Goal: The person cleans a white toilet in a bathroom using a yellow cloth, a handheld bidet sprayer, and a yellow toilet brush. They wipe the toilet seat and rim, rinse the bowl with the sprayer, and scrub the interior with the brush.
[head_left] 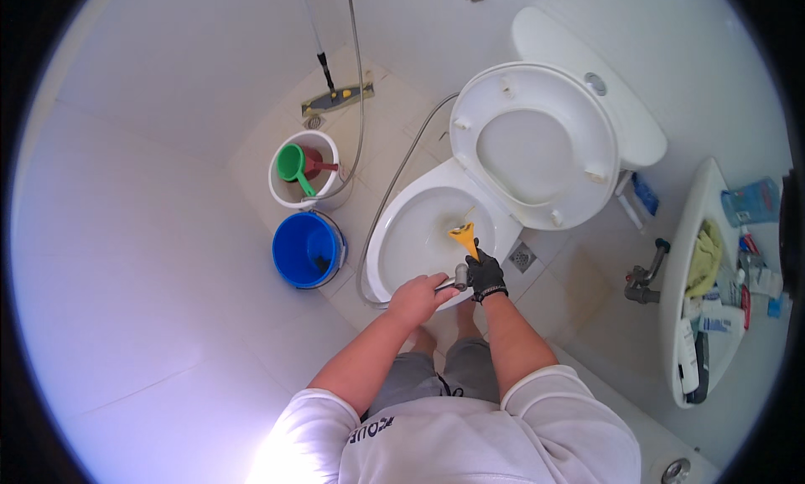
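In my left hand (412,301) is a metal hand sprayer (459,278), its head angled over the near rim of the toilet bowl (394,224). My right hand (485,274) wears a black glove. It is closed around a yellow tool with a flared head (467,240), like a small scrub brush; its head hangs over the bowl and its bristles cannot be made out. The two hands are close together, the sprayer beside the glove. The toilet seat (584,107) is raised and leans back on the cistern (545,31).
A grey hose (392,191) curves round the bowl's left side. A white bucket (277,185) holds green and red dippers; a blue bucket (289,249) stands nearer. Behind them rests a flat mop (338,98). A cluttered sink (677,316) juts out on the right, near a blue brush (645,195).
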The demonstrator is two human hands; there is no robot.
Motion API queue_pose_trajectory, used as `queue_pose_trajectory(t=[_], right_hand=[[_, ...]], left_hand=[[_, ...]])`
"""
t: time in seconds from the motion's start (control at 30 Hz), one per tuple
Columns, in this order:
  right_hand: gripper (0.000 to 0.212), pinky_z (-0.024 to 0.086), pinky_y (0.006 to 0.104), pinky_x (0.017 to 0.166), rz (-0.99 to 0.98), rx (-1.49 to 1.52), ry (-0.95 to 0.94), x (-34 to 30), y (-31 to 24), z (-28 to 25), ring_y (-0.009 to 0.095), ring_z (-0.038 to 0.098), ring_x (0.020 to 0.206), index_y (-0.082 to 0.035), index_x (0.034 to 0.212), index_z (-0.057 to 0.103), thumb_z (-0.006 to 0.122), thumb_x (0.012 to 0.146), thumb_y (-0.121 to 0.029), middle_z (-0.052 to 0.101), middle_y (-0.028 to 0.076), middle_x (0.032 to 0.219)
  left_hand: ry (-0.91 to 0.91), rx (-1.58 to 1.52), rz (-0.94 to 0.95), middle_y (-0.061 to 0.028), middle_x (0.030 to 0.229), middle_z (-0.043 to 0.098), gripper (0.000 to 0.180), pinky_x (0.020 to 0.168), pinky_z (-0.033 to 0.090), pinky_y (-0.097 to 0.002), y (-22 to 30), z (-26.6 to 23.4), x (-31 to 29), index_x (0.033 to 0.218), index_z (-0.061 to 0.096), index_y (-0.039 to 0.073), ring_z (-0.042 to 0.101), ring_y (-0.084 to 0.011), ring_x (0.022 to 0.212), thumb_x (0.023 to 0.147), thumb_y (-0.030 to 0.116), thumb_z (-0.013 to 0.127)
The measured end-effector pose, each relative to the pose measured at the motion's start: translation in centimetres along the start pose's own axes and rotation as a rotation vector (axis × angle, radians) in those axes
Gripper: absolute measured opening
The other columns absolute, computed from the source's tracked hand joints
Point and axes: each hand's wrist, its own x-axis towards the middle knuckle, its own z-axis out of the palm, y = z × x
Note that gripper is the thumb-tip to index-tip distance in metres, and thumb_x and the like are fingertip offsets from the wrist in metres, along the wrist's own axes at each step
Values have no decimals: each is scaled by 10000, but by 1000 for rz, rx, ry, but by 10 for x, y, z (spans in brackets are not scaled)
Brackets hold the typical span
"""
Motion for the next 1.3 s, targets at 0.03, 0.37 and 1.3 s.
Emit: queue_pose_trajectory(t=[0.03, 0.37, 1.3], right_hand=[[345, 413, 269, 398, -13, 39, 3, -7, -3, -4, 106, 485, 416, -133, 1133, 513, 549, 789, -121, 522, 44, 552], [252, 398, 302, 336, 255, 846, -128, -45, 2, -44, 195, 501, 418, -130, 1050, 448, 461, 849, -282, 529, 89, 587], [485, 320, 235, 400, -570, -270, -145, -27, 24, -130, 59, 343, 448, -325, 1192, 452, 538, 796, -60, 352, -31, 598]], left_hand=[[3, 4, 14, -185, 923, 566, 463, 759, 410, -398, 7, -4, -1, 1070, 529, 74, 522, -344, 888, 778, 432, 506], [-5, 81, 94, -170, 930, 573, 467, 751, 413, -403, 43, -20, -17, 1057, 538, 96, 528, -326, 899, 796, 476, 459], [120, 108, 114, -169, 858, 582, 408, 726, 414, -401, 100, 14, -24, 1012, 559, 105, 534, -340, 835, 810, 444, 451]])
